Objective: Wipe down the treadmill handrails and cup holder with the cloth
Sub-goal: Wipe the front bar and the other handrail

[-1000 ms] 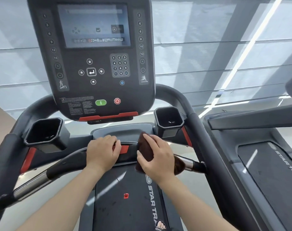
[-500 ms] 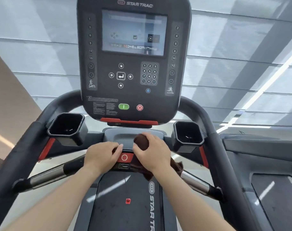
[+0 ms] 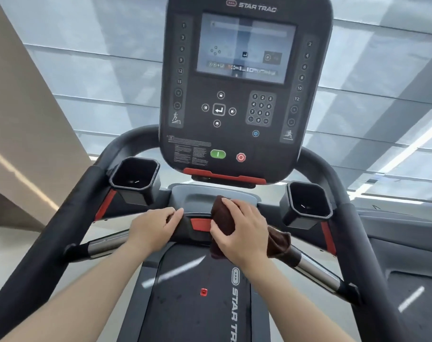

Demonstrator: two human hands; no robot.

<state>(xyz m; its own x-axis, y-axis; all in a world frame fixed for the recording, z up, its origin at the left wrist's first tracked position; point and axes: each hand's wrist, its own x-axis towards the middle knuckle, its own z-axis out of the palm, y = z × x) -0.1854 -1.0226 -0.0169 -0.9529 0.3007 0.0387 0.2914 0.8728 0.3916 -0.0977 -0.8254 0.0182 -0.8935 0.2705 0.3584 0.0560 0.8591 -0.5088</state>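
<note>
A dark brown cloth (image 3: 222, 218) is draped over the middle of the front handlebar (image 3: 185, 227), just right of its red tab. My right hand (image 3: 244, 230) presses down on the cloth and grips it around the bar; a loose end (image 3: 279, 241) hangs out to the right. My left hand (image 3: 154, 229) grips the same bar left of the red tab. Two black cup holders sit either side of the console, the left one (image 3: 133, 178) and the right one (image 3: 307, 207). The padded side handrails, left (image 3: 69, 223) and right (image 3: 358, 230), curve toward me.
The console (image 3: 244, 95) with its lit screen and buttons rises right above my hands. The treadmill belt (image 3: 197, 297) lies below. Chrome grip sections (image 3: 313, 270) flank the bar. Another treadmill (image 3: 407, 243) stands to the right; a beige wall (image 3: 17, 119) is at left.
My view has swung left and tilted up. My right hand with the cloth has slid along the centre bar: toward the red tab half a second ago, now slightly right of it. Left hand keeps its grip.
</note>
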